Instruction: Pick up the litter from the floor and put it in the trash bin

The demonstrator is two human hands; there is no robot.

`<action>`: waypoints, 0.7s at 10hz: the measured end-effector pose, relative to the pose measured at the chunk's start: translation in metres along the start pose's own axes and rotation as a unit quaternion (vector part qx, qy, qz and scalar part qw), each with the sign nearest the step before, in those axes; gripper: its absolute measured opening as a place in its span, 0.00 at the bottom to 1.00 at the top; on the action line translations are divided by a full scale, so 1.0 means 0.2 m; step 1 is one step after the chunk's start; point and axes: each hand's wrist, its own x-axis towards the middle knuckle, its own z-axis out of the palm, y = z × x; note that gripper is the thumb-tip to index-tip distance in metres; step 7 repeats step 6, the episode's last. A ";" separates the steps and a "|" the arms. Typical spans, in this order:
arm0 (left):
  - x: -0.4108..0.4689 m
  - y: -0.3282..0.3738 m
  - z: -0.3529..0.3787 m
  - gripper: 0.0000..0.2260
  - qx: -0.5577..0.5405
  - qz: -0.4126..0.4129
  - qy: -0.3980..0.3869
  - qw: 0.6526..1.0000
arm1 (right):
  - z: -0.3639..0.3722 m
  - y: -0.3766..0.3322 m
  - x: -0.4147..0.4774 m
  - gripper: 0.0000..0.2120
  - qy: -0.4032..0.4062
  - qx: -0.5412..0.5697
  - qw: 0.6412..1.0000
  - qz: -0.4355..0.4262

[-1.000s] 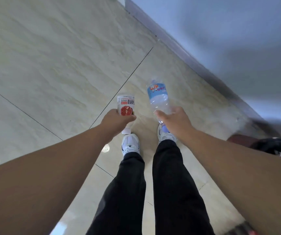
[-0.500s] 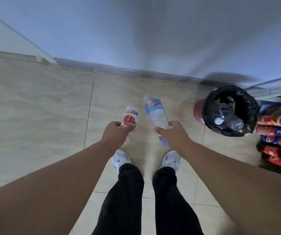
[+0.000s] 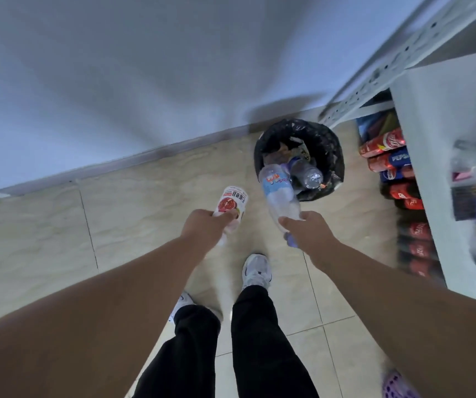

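Observation:
My left hand [image 3: 205, 229] grips a small white bottle with a red fruit label [image 3: 231, 203], held out over the tiled floor. My right hand [image 3: 307, 232] grips a clear plastic water bottle with a blue label [image 3: 278, 189] near its cap end; its base points toward the trash bin. The trash bin [image 3: 331, 150], lined with a black bag, stands on the floor by the wall just ahead and right of my hands. It holds other clear bottles [image 3: 307, 173] and some wrappers. The water bottle's far end overlaps the bin's near rim.
A white metal shelf unit [image 3: 432, 145] stands on the right, with red and blue soda cans [image 3: 389, 159] stacked on the floor beneath it. The wall and its baseboard [image 3: 116, 165] run behind the bin. My feet in white sneakers [image 3: 256, 271] stand on beige tiles.
I have stepped closer to the bin and turned right; the bin is now straight ahead of my right hand. Both hands keep the same bottles.

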 end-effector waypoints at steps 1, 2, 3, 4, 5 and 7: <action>0.05 0.16 0.13 0.21 0.025 0.016 -0.004 1.000 | -0.14 -0.02 0.09 0.11 0.016 0.008 1.000 0.009; 0.13 0.31 0.25 0.23 0.033 0.032 -0.006 0.999 | -0.23 -0.03 0.21 0.10 0.029 0.028 0.999 0.022; 0.23 0.46 0.35 0.24 0.036 0.049 -0.011 0.998 | -0.29 -0.08 0.33 0.10 0.045 0.035 0.998 0.024; 0.36 0.56 0.44 0.25 0.038 0.061 -0.030 0.997 | -0.33 -0.12 0.45 0.12 0.051 0.068 0.996 0.012; 0.42 0.64 0.47 0.24 0.059 0.065 -0.018 0.996 | -0.36 -0.13 0.52 0.14 0.049 0.099 0.994 0.021; 0.40 0.65 0.45 0.17 0.122 0.086 0.000 0.989 | -0.38 -0.11 0.50 0.18 0.062 0.079 0.994 0.034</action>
